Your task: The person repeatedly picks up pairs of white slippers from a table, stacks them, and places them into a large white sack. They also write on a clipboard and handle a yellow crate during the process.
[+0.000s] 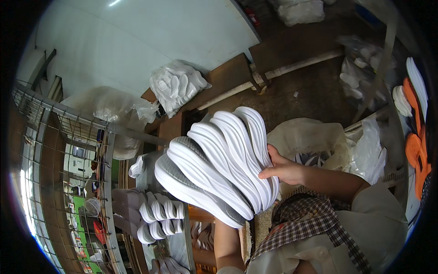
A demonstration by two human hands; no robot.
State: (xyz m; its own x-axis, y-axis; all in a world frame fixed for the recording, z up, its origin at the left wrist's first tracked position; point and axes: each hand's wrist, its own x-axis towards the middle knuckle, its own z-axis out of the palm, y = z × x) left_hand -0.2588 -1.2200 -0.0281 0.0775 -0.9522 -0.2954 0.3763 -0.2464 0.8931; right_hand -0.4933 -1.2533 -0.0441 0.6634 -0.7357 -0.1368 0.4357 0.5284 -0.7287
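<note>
A fanned stack of several white shoe soles (214, 160) with wavy sidewalls is held up in front of me. My right hand (284, 166) grips its right side, thumb lying over the nearest sole and fingers at the back edge. From below, my left forearm (228, 244) reaches up behind the soles; the hand itself is hidden by them. Grey patterned surfaces show on the leftmost soles of the stack.
More white soles (157, 212) stand in rows on a grey table (185, 246) at lower left. A wire mesh rack (82, 123) rises on the left. Bagged soles (175, 86) lie beyond. Orange soles (415, 146) sit at far right, past a large plastic bag (310, 132).
</note>
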